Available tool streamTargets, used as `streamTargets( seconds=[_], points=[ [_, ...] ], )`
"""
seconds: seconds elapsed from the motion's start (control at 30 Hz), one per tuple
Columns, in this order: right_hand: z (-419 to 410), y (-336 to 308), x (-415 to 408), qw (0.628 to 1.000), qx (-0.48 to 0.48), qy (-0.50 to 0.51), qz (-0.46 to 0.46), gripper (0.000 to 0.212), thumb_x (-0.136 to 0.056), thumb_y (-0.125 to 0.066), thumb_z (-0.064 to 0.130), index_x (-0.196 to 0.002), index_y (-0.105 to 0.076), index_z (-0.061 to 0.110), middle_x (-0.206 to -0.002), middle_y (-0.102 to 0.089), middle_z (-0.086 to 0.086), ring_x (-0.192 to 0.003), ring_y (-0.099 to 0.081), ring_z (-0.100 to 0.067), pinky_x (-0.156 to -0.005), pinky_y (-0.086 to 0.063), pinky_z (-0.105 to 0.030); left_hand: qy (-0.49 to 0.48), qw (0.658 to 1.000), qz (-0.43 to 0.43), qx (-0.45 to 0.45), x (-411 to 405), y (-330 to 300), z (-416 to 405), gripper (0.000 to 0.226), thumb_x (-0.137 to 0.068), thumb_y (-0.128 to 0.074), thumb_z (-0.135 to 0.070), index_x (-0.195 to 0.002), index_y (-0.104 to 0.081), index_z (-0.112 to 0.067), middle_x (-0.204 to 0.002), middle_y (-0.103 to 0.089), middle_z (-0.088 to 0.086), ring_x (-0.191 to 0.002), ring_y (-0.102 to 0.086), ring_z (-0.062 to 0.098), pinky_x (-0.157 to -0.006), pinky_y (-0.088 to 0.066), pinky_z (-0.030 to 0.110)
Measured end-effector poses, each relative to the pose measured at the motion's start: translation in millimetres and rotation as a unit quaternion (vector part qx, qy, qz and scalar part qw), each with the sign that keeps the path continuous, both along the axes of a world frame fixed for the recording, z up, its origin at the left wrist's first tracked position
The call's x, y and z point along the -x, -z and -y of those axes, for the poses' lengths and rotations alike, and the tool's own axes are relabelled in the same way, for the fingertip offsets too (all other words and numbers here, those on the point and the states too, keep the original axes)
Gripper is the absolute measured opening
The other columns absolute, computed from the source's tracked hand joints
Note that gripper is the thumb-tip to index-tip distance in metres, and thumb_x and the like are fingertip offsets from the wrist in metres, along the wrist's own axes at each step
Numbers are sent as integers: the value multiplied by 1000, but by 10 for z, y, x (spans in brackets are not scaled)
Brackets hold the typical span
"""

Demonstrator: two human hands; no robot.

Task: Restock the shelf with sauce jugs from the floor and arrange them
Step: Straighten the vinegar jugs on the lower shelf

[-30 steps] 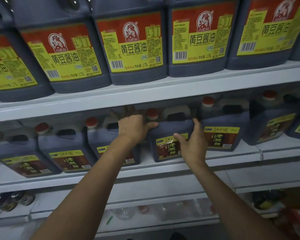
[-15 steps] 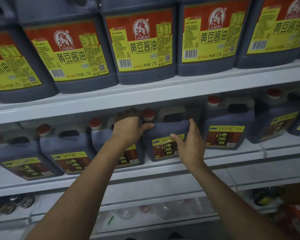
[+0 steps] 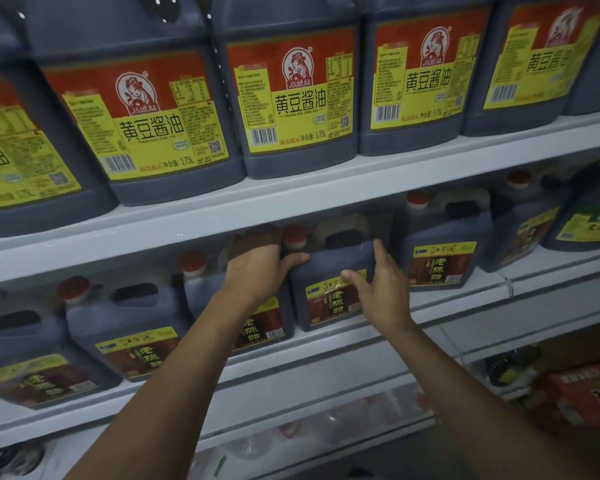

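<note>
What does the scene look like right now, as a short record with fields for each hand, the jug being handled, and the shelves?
left hand: grip on the upper left corner of the middle jug, beside its red cap
right hand: open, fingers spread across the jug's front and right edge
middle jug: upright on the lower shelf, label forward
lower shelf: row of small dark jugs
upper shelf: large jugs, red and yellow labels

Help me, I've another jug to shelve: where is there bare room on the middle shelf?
Only the front ledge below the jug between both hands and its right neighbour is bare. The row is packed side by side; the left hand fills the gap at the jug's left, the right hand its front.
</note>
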State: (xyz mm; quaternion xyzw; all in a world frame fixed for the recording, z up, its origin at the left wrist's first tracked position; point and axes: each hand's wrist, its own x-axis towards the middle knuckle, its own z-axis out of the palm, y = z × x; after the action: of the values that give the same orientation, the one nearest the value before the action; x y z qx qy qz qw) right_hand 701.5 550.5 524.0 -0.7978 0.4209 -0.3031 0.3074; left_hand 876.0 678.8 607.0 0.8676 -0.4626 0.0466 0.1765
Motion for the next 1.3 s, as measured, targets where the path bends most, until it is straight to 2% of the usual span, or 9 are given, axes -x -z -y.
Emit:
streamTargets(
  seconds=[0.17, 0.33, 0.43, 0.53, 0.7, 0.87, 0.97, 1.13, 1.3],
  points=[
    [-46, -34, 19, 999, -27, -4, 20, 91, -93, -73, 42, -163, -21, 16, -164, -35, -8, -149, -38, -29, -114, -40, -41, 16, 999, 31, -28, 19, -24, -42, 52, -94, -53, -67, -110, -63, -19, -109, -68, 7, -103, -64, 31, -75, -42, 34],
    [122, -150, 226, 998, -6, -63, -25, 80, -96, -67, 44, -160, -28, 18, -160, -39, -5, -146, -40, -26, -115, -42, -46, 13, 999, 14, -45, 116, -133, -256, 36, -97, -58, -55, -83, -52, -23, -94, -71, 10, -91, -68, 34, -66, -40, 33],
    [392, -234, 548, 995, 87, -50, -2, 51, -98, -65, 41, -144, -52, 22, -137, -55, -2, -128, -53, -24, -102, -49, -40, 21, 989, 107, 100, 305, -98, -363, 25, -96, -63, -42, -96, -65, -17, -86, -69, 13, -81, -65, 39, -66, -43, 39],
    [852, -247, 966, 983, 177, 23, 37, 32, -98, -65, 34, -126, -63, 19, -122, -57, -4, -117, -57, -29, -94, -52, -45, 147, 966, 104, 188, 783, 36, -30, 30, -94, -61, -34, -121, -65, -21, -107, -65, 4, -98, -59, 26, -81, -47, 42],
    [1638, -220, 1565, 984, 171, 30, 44, 55, -94, -72, 31, -143, -48, 23, -139, -43, -8, -130, -46, -29, -105, -47, -48, 152, 974, -15, 166, 1535, 232, 1150, 45, -94, -63, -31, -135, -59, -13, -123, -63, 10, -113, -58, 29, -94, -50, 40],
    [2065, 12, 1708, 989, -45, -140, 31, 93, -91, -74, 42, -161, -13, 37, -165, -32, 1, -148, -39, -22, -115, -44, -51, -18, 982, -146, 122, 1553, 351, 1894, 44, -96, -58, -49, -104, -68, -7, -98, -72, 17, -93, -69, 36, -79, -57, 45],
    [2105, 65, 1673, 980, -90, -178, 27, 94, -91, -71, 50, -160, -6, 45, -166, -31, 4, -149, -37, -22, -114, -44, -54, -44, 975, -173, 133, 1408, 269, 1988, 47, -91, -65, -44, -122, -67, -8, -118, -71, 20, -107, -68, 37, -92, -55, 47],
    [2108, 22, 1544, 988, -57, -140, 33, 88, -95, -69, 44, -163, -17, 23, -158, -46, -6, -140, -49, -28, -111, -48, -47, -18, 977, -174, 125, 1366, 51, 1979, 47, -84, -80, -43, -122, -74, -16, -122, -73, 9, -109, -69, 27, -98, -53, 39],
    [2137, 68, 1516, 990, -53, -119, 49, 67, -97, -66, 45, -152, -42, 16, -134, -66, -7, -120, -65, -26, -96, -56, -39, -8, 984, -137, 117, 1455, 28, 1899, 44, -88, -72, -45, -121, -72, -16, -123, -72, 10, -112, -67, 30, -100, -52, 43]
  ],
)
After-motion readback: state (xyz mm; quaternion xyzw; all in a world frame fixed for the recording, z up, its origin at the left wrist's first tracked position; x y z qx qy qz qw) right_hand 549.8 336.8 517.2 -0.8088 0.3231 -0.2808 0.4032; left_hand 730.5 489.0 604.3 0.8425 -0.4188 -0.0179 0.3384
